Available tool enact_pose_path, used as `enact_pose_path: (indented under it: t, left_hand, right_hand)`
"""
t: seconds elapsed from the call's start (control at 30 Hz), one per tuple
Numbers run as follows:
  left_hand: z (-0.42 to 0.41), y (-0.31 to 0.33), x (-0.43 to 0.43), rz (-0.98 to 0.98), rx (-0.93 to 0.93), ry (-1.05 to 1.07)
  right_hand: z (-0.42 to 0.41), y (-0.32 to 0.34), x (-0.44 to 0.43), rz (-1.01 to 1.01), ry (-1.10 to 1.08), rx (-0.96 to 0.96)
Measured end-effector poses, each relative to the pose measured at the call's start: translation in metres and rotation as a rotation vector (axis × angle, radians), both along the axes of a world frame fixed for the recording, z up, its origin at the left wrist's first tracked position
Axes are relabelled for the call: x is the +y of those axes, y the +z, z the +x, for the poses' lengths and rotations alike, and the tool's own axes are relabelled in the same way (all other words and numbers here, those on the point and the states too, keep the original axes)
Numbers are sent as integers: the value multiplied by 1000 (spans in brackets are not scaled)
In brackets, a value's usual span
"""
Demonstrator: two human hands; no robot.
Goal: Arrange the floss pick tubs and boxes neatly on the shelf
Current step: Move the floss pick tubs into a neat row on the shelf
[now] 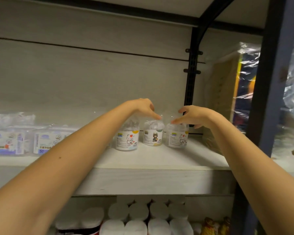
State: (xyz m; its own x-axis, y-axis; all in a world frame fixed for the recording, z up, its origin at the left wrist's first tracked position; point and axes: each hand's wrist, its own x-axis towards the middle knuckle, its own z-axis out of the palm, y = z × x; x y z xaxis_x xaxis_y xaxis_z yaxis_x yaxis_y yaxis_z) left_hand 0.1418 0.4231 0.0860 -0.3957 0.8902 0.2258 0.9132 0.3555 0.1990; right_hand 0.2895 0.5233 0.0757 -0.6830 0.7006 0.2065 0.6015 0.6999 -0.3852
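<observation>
Three clear floss pick tubs [153, 134], packed with white picks, stood in a row near the shelf's [159, 156] back right corner. Floss pick boxes [7, 141] lined its left end, and a plastic-wrapped package [227, 92] stood beyond the right edge. The left hand [143, 107] and right hand [192, 115] hovered above the tubs with fingers loosely spread, gripping nothing.

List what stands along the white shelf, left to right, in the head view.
Left box → second box → left tub → middle tub → right tub → wrapped bundle.
</observation>
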Motion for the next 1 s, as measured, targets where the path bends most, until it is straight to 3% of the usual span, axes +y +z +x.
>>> enact_pose_path:
  t: [0.33, 0.67, 1.0]
  left_hand:
    - [6, 3, 5, -122, 33, -34]
    - [46, 51, -60, 62, 11, -81]
    - [68, 32, -136, 94, -73, -92]
  right_hand:
    - [-2, -8, -2, -24, 37, -3]
    - [51, 31, -42, 203, 92, 115]
    - [93, 24, -106, 173, 261, 65]
